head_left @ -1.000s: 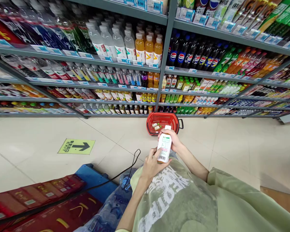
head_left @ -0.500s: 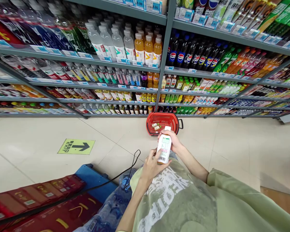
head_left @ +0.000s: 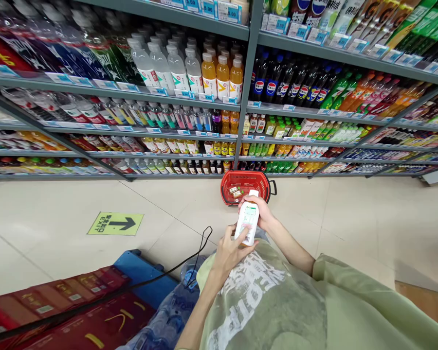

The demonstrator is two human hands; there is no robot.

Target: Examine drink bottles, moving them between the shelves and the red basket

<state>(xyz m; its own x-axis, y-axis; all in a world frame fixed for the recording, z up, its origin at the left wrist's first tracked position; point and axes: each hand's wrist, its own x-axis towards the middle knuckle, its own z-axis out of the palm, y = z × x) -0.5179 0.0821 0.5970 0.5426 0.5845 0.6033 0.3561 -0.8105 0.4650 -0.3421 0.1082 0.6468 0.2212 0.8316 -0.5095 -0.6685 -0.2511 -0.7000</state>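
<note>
A white-labelled drink bottle (head_left: 248,214) with a white cap is in front of my shirt, its cap end toward the shelves and its printed label facing up. My right hand (head_left: 262,210) is wrapped round its upper part from the right side. At the lower end my left hand (head_left: 231,250) grips it, with one finger stretched over the label's print and partly across the barcode. Beyond the bottle, a red shopping basket (head_left: 224,187) stands on the floor with a few small packages (head_left: 235,192) inside.
Shelves (head_left: 208,108) of bottled drinks span the far side. A black cord (head_left: 168,273) runs at left above red cartons (head_left: 76,311), a blue pallet-like piece (head_left: 142,272) and wrapped water bottles (head_left: 168,316). A green exit sign (head_left: 115,223) lies on the floor.
My left finger has slid over the label and now covers part of the barcode. The bottle has tipped slightly. My right hand keeps its grip.
</note>
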